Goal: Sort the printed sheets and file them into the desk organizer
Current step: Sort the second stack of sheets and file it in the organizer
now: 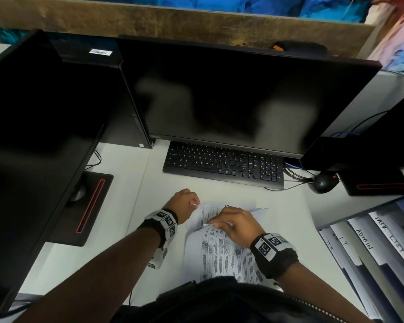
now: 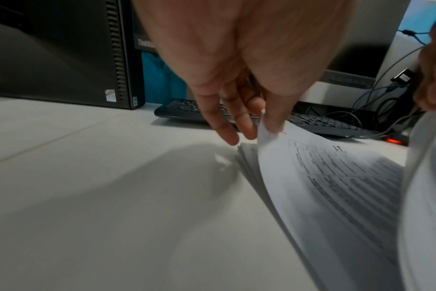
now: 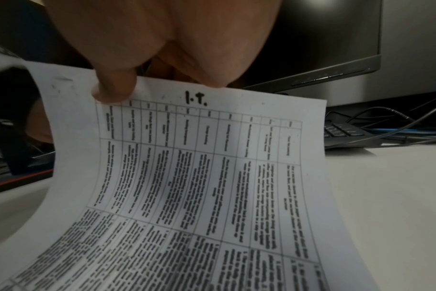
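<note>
A stack of printed sheets [image 1: 222, 255] lies on the white desk in front of me. My right hand [image 1: 233, 222] pinches the far edge of the top sheet [image 3: 212, 177], which carries a table and the handwritten heading "I.T.", and lifts it so it curves up off the stack. My left hand [image 1: 184, 203] pinches the far left corner of the sheet below [image 2: 336, 177], also marked "I.T.", between thumb and fingers. The desk organizer [image 1: 371, 248] stands at the right with tabs reading IT, ADMIN and TASK LIST.
A black keyboard [image 1: 222, 163] sits just beyond the papers under a dark monitor [image 1: 243, 96]. A second monitor [image 1: 33, 127] and its stand fill the left. A mouse [image 1: 323, 183] and cables lie at the right, near the organizer.
</note>
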The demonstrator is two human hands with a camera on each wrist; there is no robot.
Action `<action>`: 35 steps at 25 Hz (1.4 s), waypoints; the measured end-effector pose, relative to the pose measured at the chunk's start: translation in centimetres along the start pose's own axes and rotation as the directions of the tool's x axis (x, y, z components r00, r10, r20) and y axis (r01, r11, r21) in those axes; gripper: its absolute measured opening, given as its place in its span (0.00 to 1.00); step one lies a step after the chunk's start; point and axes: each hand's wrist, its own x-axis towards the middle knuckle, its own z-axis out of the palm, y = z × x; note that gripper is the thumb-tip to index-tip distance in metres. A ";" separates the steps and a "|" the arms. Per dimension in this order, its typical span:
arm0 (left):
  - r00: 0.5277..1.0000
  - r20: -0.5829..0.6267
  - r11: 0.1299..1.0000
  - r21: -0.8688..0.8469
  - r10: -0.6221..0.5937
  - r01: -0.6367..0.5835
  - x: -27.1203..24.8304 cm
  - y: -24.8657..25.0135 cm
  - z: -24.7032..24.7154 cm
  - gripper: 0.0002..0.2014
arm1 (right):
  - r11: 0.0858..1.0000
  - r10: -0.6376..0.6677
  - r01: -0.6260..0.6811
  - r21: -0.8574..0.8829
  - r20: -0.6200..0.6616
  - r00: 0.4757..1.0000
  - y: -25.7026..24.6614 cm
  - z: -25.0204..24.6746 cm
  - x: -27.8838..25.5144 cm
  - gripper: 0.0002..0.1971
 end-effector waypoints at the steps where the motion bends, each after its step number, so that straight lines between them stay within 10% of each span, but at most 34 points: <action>1: 1.000 -0.024 0.999 -0.039 0.010 -0.011 0.1 0.1 -0.2 0.05 | 1.000 0.007 -0.007 -0.003 0.002 1.000 0.0 0.0 0.0 0.10; 13: 0.963 0.249 0.822 -0.567 0.100 0.061 -0.6 1.7 -1.9 0.08 | 0.995 0.046 -0.046 -0.086 0.005 0.999 0.4 0.4 0.1 0.07; 19: 0.985 0.142 0.990 0.111 -0.103 0.087 1.0 -0.8 0.3 0.21 | 0.987 0.158 -0.156 -0.039 0.059 0.986 -0.3 -0.8 -0.7 0.14; 29: 0.999 0.032 0.987 0.161 -0.031 0.026 0.0 -0.7 0.6 0.13 | 0.993 0.109 -0.107 -0.041 0.051 0.993 -0.1 -0.4 -0.1 0.12; 35: 0.995 0.071 0.989 0.139 -0.069 0.059 0.3 -0.7 1.0 0.24 | 0.994 0.105 -0.103 -0.025 0.064 0.992 -0.4 -0.6 -0.2 0.12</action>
